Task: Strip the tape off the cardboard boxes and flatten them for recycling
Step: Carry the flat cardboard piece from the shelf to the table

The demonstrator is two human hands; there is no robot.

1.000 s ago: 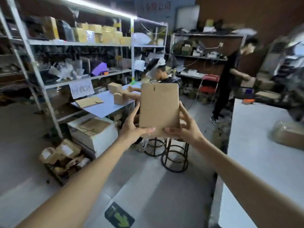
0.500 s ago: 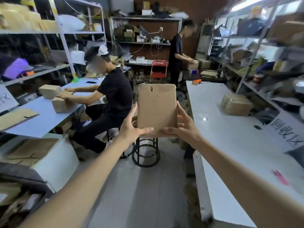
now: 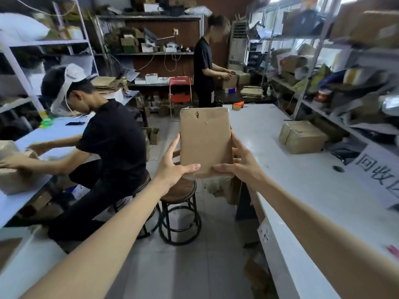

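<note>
I hold a small brown cardboard box (image 3: pixel 205 139) upright at arm's length, its flat face toward me, with small tears near its top edge. My left hand (image 3: pixel 172 167) grips its lower left edge, thumb across the front. My right hand (image 3: pixel 239 165) grips the lower right edge in the same way. Clear tape shows along the box's bottom edge. Another taped cardboard box (image 3: pixel 301 137) lies on the white table (image 3: pixel 302 184) to my right.
A seated person in black (image 3: pixel 108 147) works on boxes at the left table (image 3: pixel 54 130). Another person (image 3: pixel 205 61) stands at the back. Two round stools (image 3: pixel 181 212) stand in the aisle below the box. Shelves line both sides. A white sign (image 3: pixel 380 169) lies on the right table.
My view has swung to the right, from the left shelves to the aisle and right table. Both hands keep the same grip on the box.
</note>
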